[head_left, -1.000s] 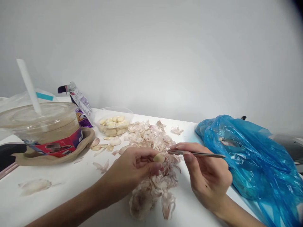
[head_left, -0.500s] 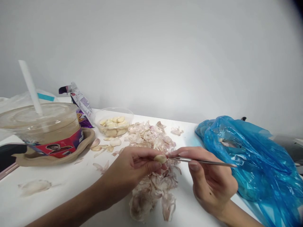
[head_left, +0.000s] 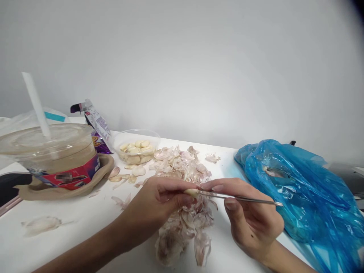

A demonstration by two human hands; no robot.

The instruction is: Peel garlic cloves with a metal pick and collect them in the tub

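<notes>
Ivory-coloured and smooth, a garlic clove (head_left: 191,192) sits pinched between the thumb and fingers of my left hand (head_left: 163,199), at the centre of my clock face, just above the table (head_left: 119,261). From three o'clock my right hand (head_left: 254,214) grips a slim metal tool (head_left: 241,198) between thumb and fingers, its tip at the clove's right end; I cannot tell what sort of tool it is.

Under and beyond my fingers, a heap of garlic skins (head_left: 182,163) runs from twelve o'clock down to six, papery and tinged with pink. One loose scrap (head_left: 212,157) lies apart from it at one o'clock, and a bigger pale flake (head_left: 42,223) at eight.

Toward ten o'clock stands a clear plastic bowl (head_left: 119,141) with peeled cloves (head_left: 138,148) in it; a few more pieces of garlic (head_left: 138,171) lie on the white surface just in front. Farther out at ten, a purple wrapper (head_left: 99,138) leans behind a lidded drink cup (head_left: 65,157), which has a white straw (head_left: 35,102) and sits in a brown cardboard holder (head_left: 59,194). At three o'clock, past my right hand, a crumpled blue plastic bag (head_left: 307,189) spreads out.
</notes>
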